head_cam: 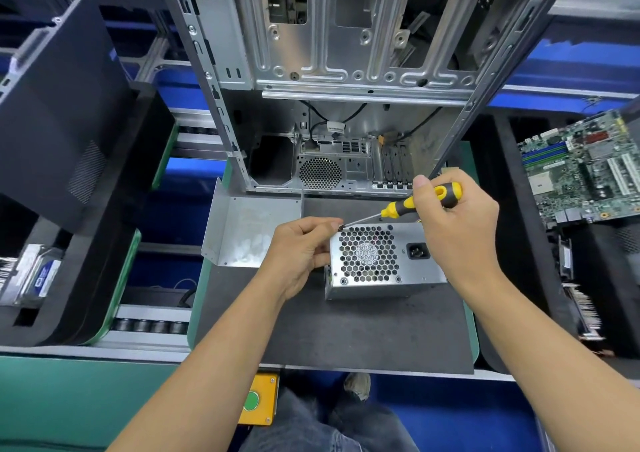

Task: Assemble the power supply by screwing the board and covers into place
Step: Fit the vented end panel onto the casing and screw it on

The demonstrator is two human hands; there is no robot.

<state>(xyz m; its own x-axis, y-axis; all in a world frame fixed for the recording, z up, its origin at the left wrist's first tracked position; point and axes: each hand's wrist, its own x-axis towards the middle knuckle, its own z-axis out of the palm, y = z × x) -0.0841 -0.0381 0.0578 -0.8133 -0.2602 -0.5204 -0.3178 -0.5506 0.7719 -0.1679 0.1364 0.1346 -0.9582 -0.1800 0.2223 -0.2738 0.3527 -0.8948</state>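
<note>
A silver power supply box [412, 271] stands on the dark mat [332, 333], its honeycomb fan grille and black power socket facing up toward me. My right hand [453, 223] grips a yellow-and-black screwdriver [412, 205], whose thin shaft slants down-left to the box's top left corner. My left hand [301, 250] holds the box's left side, with fingertips pinched at the screwdriver tip; whether a small screw sits there I cannot tell. A bent grey metal cover [249, 229] lies flat on the mat to the left of the box.
An open, empty computer case [346, 70] stands behind the mat. A green motherboard [581, 171] rests in black foam at right. A black side panel [59, 105] and a hard drive [34, 275] sit at left. An orange box with a green button [258, 399] hangs below the bench.
</note>
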